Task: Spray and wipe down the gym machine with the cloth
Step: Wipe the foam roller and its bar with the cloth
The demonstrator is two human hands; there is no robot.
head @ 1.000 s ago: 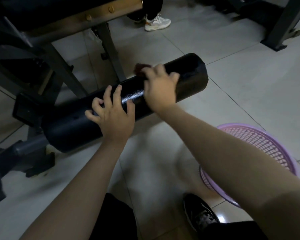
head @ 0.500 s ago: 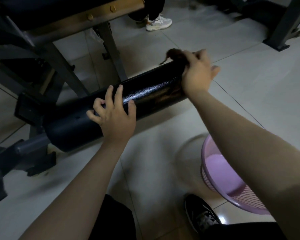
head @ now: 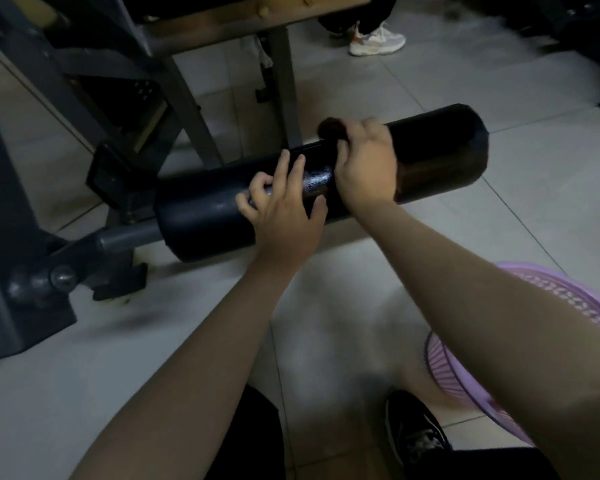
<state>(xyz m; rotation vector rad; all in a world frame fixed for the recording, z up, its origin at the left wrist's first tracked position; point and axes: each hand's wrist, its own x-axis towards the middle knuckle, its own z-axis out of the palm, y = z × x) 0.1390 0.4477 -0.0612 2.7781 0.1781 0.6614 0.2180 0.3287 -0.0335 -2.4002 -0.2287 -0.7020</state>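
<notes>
A dark cloth (head: 331, 128) lies bunched on top of the gym machine's black padded roller (head: 440, 150), about midway along it, gripped under the curled fingers of the person's right hand (head: 364, 164). The left hand (head: 284, 209) braces the roller just beside it, two fingers stretched flat, the others bent, holding nothing. A wet-looking sheen between the hands suggests that spraying is done here and wiping is under way. The roller's free end, its underside and the grey frame (head: 187, 98) appear to be left to do. The roller juts out low over the tiled floor (head: 499, 81), with a purple mesh basket (head: 568, 296) at the floor's right edge, partly behind the right forearm. No spray bottle is in view. The right fingertips and most of the cloth are hidden by the hand. Dim light and blur make it hard to tell wiped surface from unwiped.
</notes>
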